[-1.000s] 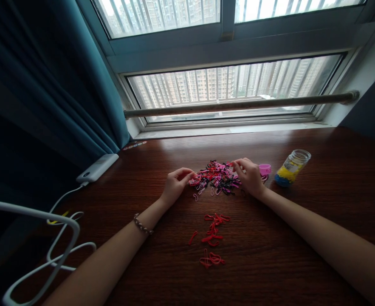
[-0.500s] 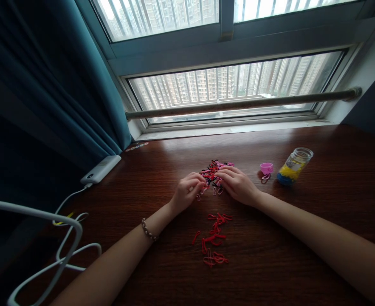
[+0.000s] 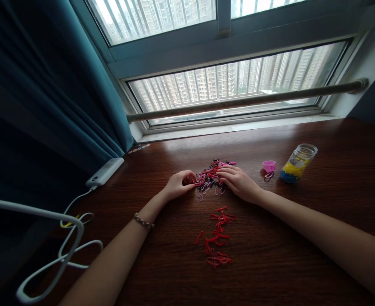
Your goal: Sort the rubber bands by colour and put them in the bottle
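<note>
A pile of small elastic hair bands (image 3: 211,172) in red, pink and black lies on the wooden table. At the pile's left edge is my left hand (image 3: 179,185), its thumb and fingers curved apart, with no band plainly visible between them. My right hand (image 3: 240,183) rests at the pile's right side, fingers stretched out and touching the bands, partly covering them. Nearer to me, a separate loose group of red hair bands (image 3: 218,239) is spread out in a rough column. One red band (image 3: 199,237) lies just left of that group.
To the right stand a pink cup-shaped piece (image 3: 269,165) with bands beside it and a tilted-looking glass jar (image 3: 297,165) with yellow and blue contents. A white power bank (image 3: 105,172) with a white cable (image 3: 74,238) lies left, by the blue curtain (image 3: 88,106). A window is behind.
My left hand has drawn left from the pile, and its fingers have parted. Another red band now lies at the far end of the red group. My right hand has barely moved; the view shifted slightly.
</note>
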`<control>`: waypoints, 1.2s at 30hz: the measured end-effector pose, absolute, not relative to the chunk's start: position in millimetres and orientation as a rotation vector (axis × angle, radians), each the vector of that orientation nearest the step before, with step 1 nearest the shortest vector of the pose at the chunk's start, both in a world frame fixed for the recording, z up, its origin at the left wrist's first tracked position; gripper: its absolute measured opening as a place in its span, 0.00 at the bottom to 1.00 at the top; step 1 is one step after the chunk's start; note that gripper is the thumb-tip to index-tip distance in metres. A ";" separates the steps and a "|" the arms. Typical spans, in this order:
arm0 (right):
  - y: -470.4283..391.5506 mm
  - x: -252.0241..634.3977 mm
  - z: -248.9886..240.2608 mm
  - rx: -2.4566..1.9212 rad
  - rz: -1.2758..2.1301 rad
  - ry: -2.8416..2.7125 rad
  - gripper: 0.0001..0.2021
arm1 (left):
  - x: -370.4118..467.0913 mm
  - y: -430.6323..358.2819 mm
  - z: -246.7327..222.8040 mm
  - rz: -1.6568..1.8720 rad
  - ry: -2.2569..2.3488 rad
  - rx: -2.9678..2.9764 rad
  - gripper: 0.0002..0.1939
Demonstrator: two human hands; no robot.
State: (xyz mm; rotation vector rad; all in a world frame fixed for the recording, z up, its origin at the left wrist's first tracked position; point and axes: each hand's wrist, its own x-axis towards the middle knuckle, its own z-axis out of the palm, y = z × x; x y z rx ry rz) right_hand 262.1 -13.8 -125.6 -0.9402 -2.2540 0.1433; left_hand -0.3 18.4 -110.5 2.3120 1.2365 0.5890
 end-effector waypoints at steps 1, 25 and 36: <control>-13.3 262.8 -126.3 -0.936 0.152 -2.206 0.14 | 0.2 17.1 -110.5 0.601 1.232 2.322 0.08; -18.8 265.6 -120.4 -0.987 0.228 -1.986 0.06 | 5.9 8.0 -110.4 0.855 1.021 2.393 0.19; -18.1 265.9 -122.7 -0.900 0.311 -2.005 0.05 | 46.8 -39.0 -98.6 0.648 0.480 2.830 0.13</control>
